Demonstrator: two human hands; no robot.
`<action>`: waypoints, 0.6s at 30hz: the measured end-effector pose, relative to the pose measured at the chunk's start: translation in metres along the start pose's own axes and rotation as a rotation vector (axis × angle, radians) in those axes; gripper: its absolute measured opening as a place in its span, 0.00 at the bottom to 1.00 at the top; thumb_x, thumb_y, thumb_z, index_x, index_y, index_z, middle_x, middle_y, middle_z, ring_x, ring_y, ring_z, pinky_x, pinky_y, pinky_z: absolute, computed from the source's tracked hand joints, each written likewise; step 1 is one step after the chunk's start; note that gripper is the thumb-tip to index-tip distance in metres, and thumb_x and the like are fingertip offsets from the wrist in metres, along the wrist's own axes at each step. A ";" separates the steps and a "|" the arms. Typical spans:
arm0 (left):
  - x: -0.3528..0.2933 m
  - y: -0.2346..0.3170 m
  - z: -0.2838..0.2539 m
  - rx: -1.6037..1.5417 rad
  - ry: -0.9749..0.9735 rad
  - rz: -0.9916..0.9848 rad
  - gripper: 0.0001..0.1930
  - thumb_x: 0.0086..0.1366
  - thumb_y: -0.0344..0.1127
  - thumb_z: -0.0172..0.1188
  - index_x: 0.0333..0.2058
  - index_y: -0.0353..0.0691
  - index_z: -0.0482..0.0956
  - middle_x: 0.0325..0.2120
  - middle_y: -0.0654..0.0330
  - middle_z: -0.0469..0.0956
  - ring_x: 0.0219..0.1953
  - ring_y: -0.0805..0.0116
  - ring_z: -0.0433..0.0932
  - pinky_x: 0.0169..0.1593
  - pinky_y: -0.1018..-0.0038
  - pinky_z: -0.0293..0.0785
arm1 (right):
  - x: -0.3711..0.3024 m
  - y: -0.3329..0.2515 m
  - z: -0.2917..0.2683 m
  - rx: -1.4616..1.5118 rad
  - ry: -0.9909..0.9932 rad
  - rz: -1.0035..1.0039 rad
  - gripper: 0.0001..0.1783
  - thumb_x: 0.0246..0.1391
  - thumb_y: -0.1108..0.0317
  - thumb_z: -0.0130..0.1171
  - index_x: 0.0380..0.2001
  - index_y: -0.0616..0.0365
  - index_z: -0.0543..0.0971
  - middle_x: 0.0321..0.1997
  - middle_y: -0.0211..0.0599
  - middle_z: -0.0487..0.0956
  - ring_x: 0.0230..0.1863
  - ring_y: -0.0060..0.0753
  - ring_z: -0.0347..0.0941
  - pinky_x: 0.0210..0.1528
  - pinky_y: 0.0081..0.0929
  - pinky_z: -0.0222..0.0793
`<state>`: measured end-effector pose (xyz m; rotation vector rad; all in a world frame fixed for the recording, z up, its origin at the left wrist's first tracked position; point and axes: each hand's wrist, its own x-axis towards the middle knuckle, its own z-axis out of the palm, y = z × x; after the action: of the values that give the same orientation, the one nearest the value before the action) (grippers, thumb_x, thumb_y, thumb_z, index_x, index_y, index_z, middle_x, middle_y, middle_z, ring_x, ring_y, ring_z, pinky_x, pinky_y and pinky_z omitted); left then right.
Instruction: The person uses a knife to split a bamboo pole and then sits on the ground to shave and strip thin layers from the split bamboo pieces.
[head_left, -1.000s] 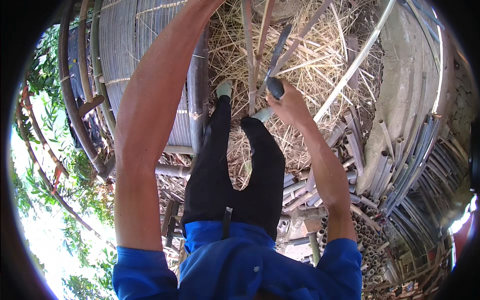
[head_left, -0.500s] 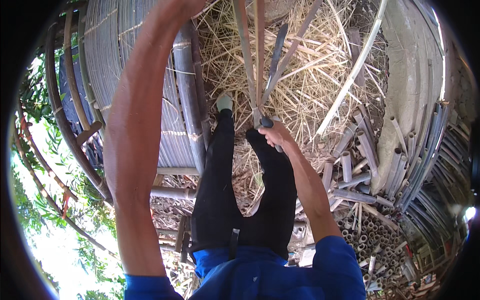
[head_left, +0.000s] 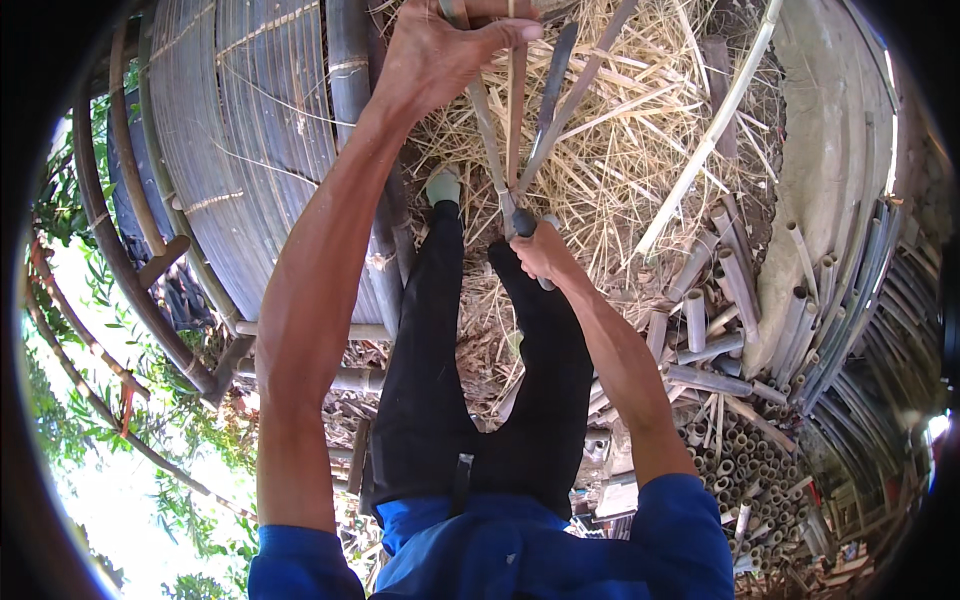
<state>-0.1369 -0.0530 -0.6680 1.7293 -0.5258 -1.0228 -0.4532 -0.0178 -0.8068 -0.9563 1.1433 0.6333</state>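
Observation:
My left hand (head_left: pixel 450 45) is raised at the top, its fingers and thumb closed on long split bamboo strips (head_left: pixel 516 100). The strips fan outward from a joined end (head_left: pixel 508 195) just above my right hand. My right hand (head_left: pixel 545 252) is closed near my right knee around a knife's dark handle (head_left: pixel 523 222). A grey end pokes out below the fist. A dark, narrow blade (head_left: pixel 556 90) with a bright edge shows between two strips; whether it belongs to that handle is hard to make out. Pale straw-like shavings lie behind the strips.
A slatted bamboo platform (head_left: pixel 240 150) with a thick pole edge stands at the left. Shavings (head_left: pixel 640 110) cover the ground ahead, and a long pale strip (head_left: pixel 715 130) slants over them. Cut bamboo tubes (head_left: pixel 735 470) are piled at the right beside an earthen wall (head_left: pixel 825 120).
My left hand has come down into view, showing its grip on the strips. My right hand and the joined strip end sit slightly higher in the picture.

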 end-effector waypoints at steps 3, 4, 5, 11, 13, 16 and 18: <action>0.004 0.001 0.018 -0.033 0.017 0.009 0.13 0.61 0.34 0.73 0.42 0.32 0.88 0.34 0.54 0.88 0.34 0.73 0.85 0.35 0.75 0.84 | 0.003 0.007 -0.007 -0.883 0.293 -0.232 0.22 0.57 0.65 0.61 0.48 0.69 0.69 0.30 0.59 0.80 0.29 0.51 0.83 0.28 0.45 0.77; 0.004 0.000 0.023 -0.128 0.030 0.062 0.12 0.59 0.34 0.75 0.40 0.34 0.89 0.32 0.55 0.88 0.31 0.74 0.84 0.34 0.74 0.82 | -0.006 -0.009 -0.013 -0.877 0.212 -0.138 0.26 0.56 0.65 0.61 0.52 0.70 0.69 0.37 0.67 0.81 0.40 0.58 0.84 0.38 0.48 0.79; 0.004 -0.003 0.026 -0.130 0.030 0.056 0.12 0.59 0.34 0.75 0.40 0.34 0.89 0.32 0.55 0.88 0.31 0.74 0.84 0.34 0.74 0.82 | -0.004 -0.003 -0.015 -0.877 0.208 -0.133 0.26 0.56 0.65 0.61 0.52 0.70 0.69 0.37 0.67 0.81 0.40 0.58 0.84 0.38 0.48 0.79; -0.001 0.013 0.025 0.078 -0.066 0.084 0.09 0.59 0.34 0.75 0.37 0.38 0.91 0.29 0.57 0.87 0.30 0.75 0.82 0.34 0.73 0.79 | -0.028 -0.012 -0.017 0.320 -0.040 0.017 0.12 0.56 0.71 0.65 0.38 0.58 0.71 0.20 0.28 0.71 0.15 0.25 0.68 0.16 0.30 0.63; -0.001 0.011 0.028 0.052 -0.038 0.132 0.08 0.59 0.34 0.75 0.36 0.38 0.91 0.29 0.58 0.87 0.29 0.75 0.82 0.34 0.74 0.79 | -0.027 -0.004 -0.005 0.433 -0.052 -0.009 0.10 0.57 0.74 0.62 0.35 0.56 0.70 0.16 0.23 0.65 0.12 0.18 0.61 0.13 0.24 0.55; -0.001 0.008 0.032 -0.025 -0.029 0.162 0.08 0.59 0.34 0.75 0.35 0.37 0.90 0.28 0.58 0.87 0.28 0.75 0.81 0.34 0.75 0.79 | 0.016 0.077 0.006 0.336 0.080 0.239 0.08 0.56 0.73 0.63 0.28 0.59 0.73 0.16 0.29 0.69 0.12 0.24 0.64 0.14 0.29 0.59; 0.000 0.003 0.035 -0.115 -0.023 0.216 0.08 0.60 0.32 0.75 0.36 0.35 0.90 0.27 0.59 0.87 0.27 0.76 0.81 0.33 0.76 0.79 | 0.033 0.110 0.007 0.206 0.125 0.305 0.15 0.55 0.71 0.62 0.18 0.65 0.73 0.16 0.37 0.74 0.13 0.31 0.70 0.15 0.35 0.65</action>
<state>-0.1655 -0.0731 -0.6694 1.5242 -0.6416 -0.9020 -0.5309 0.0387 -0.8705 -0.6585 1.4523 0.6904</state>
